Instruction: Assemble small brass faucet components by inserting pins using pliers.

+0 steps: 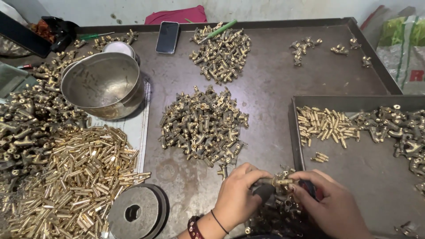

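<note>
A: Held where, the brass fitting [280, 180]?
B: Low on the bench [265, 88], just beside the near left corner of the grey tray [376, 177]; pinched between both hands.
A: State of the hands?
B: Left hand [237, 197] closed around the fitting's dark end, fingertips pressed on the stem. Right hand [334, 208] closed on the opposite side, thumb and forefinger nipping the body, with something blue beneath the fingers.
A: Handling, by judgement?
B: Probably rigid, dense for its bulk, smooth-faced and liable to slip; best gripped across the branching body, not the thin stem.
A: Surroundings, relative to the tray?
B: Left of it, a central heap of fittings [203, 126]; further left, loose brass pins [84, 177], a steel bowl [104, 84], a grey disc [135, 212]. Inside it, more pins [325, 125].
</note>
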